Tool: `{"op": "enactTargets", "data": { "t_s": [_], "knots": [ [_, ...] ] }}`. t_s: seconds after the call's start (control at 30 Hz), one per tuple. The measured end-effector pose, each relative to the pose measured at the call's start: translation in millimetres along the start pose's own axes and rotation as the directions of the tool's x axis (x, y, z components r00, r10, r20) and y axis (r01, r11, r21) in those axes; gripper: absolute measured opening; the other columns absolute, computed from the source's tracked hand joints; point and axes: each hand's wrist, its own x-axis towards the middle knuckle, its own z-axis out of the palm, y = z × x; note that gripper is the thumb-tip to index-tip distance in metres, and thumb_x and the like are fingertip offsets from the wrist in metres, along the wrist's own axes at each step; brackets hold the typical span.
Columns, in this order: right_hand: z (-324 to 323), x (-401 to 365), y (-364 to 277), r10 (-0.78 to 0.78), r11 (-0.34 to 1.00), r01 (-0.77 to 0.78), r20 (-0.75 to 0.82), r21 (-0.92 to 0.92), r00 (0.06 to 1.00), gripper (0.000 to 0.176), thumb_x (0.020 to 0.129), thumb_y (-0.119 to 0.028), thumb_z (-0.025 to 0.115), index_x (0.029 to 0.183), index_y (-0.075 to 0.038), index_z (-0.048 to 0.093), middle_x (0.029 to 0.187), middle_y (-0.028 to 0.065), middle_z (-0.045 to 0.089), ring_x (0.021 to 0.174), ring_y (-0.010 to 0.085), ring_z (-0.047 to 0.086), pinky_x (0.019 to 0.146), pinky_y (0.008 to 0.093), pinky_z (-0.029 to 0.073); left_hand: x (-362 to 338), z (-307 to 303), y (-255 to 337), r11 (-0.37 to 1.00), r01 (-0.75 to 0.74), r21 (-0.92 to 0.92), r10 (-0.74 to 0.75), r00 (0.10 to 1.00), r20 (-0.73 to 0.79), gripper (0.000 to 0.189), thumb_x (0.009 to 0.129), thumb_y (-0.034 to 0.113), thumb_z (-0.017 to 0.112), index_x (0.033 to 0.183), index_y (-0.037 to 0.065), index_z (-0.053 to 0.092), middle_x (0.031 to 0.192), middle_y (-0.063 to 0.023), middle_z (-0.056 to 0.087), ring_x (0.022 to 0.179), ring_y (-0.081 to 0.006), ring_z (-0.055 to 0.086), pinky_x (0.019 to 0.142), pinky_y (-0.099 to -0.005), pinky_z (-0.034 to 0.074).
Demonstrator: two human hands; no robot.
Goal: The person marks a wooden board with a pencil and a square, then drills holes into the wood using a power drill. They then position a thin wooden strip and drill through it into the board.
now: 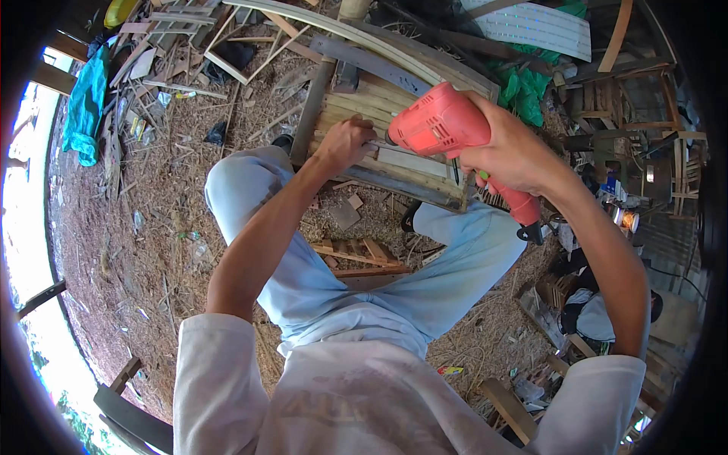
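Note:
My right hand (502,144) is wrapped around the grip of a red power drill (440,121), whose nose points left toward my other hand. Curled fingers of my left hand (349,142) press down at the near side of a low wooden bench (356,110). What those fingers pinch is too small and partly hidden to name. A pale flat strip of wood (413,161) lies on the bench just below the drill. The drill's tip is close to my left fingers; whether it touches anything cannot be made out.
A long curved wooden strip (356,34) crosses the bench's far side. Scrap wood (182,30) and shavings cover the ground. A teal plastic sheet (85,106) hangs at left, a green bag (525,95) lies at right. Small wood offcuts (345,215) lie between my legs.

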Motion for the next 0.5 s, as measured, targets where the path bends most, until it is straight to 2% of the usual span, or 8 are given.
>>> {"op": "enactTargets", "data": {
  "t_s": [0.23, 0.33, 0.43, 0.5],
  "knots": [
    [-2.1, -1.4, -1.6, 0.017, 1.0, -0.018, 0.015, 0.02, 1.0, 0.064, 0.077, -0.003, 0.06, 0.137, -0.008, 0.041, 0.09, 0.0101, 0.064, 0.058, 0.0134, 0.059, 0.047, 0.0296, 0.051, -0.3, -0.6, 1.7, 1.0, 0.025, -0.008, -0.025, 0.999, 0.022, 0.018, 0.071, 0.017, 0.073, 0.085, 0.005, 0.069, 0.084, -0.0072, 0.064, 0.089, -0.0298, 0.061, 0.076, -0.0418, 0.051],
    [-0.7, 1.6, -0.8, -0.017, 1.0, 0.017, 0.008, 0.0, 1.0, 0.063, 0.076, -0.003, 0.06, 0.137, -0.008, 0.041, 0.088, 0.0098, 0.064, 0.056, 0.013, 0.058, 0.047, 0.0292, 0.05, -0.2, -2.2, 4.0, 0.997, 0.06, 0.038, -0.063, 0.996, 0.061, 0.015, 0.072, 0.014, 0.066, 0.085, 0.009, 0.072, 0.089, -0.0037, 0.067, 0.096, -0.027, 0.061, 0.081, -0.0391, 0.053],
    [-2.1, 1.1, -7.0, 0.027, 1.0, -0.028, 0.034, 0.009, 0.999, 0.062, 0.077, -0.004, 0.059, 0.136, -0.008, 0.042, 0.084, 0.0089, 0.063, 0.055, 0.0125, 0.057, 0.047, 0.0297, 0.049, -0.4, -2.4, 3.6, 0.997, 0.067, 0.037, -0.068, 0.997, 0.028, 0.015, 0.072, 0.014, 0.066, 0.084, 0.008, 0.072, 0.088, -0.0034, 0.067, 0.096, -0.027, 0.061, 0.081, -0.0388, 0.053],
    [-2.3, 4.8, -4.6, 0.019, 1.0, -0.019, 0.041, 0.005, 0.999, 0.061, 0.077, -0.004, 0.059, 0.136, -0.007, 0.042, 0.082, 0.0084, 0.062, 0.055, 0.0123, 0.057, 0.047, 0.0299, 0.049, 0.3, -2.3, 2.3, 1.0, 0.001, 0.014, -0.001, 1.0, -0.003, 0.018, 0.071, 0.014, 0.072, 0.087, 0.005, 0.071, 0.083, -0.0071, 0.063, 0.088, -0.0291, 0.061, 0.073, -0.0419, 0.052]
  ]
}}
